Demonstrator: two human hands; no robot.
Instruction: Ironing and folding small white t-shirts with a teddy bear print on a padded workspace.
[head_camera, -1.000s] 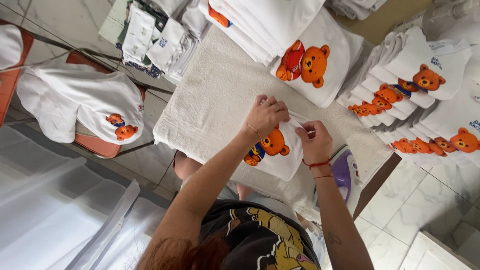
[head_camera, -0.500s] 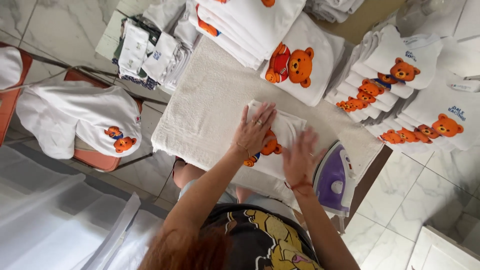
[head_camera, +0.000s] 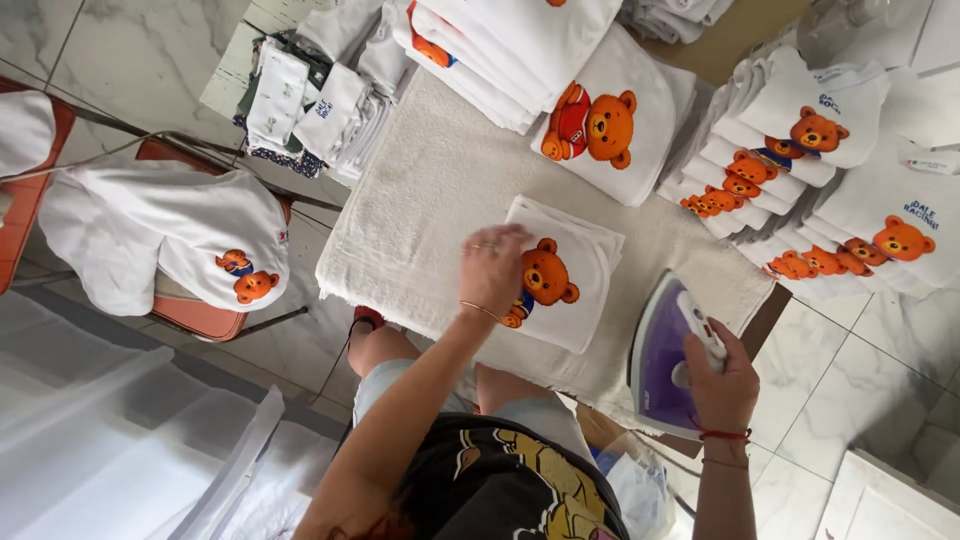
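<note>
Flat and open, the left hand presses on the left edge of a folded white garment printed with an orange bear, which lies on the pale towel-covered board directly under that hand. Well to the left of it, a chair carries an unfolded white shirt with the same bear, loosely draped and apparently not yet dealt with. Beyond the left hand, further up the board, sits a tall stack of folded shirts, and to its upper right rows of smaller folded pieces overlap neatly, so much of the pile looks finished. Just right of the pressed garment, the right hand is closed around the handle of a purple and white iron, which stands near the board's edge and off the cloth. By this judgement the current piece is folded but its pressing is not done.
</note>
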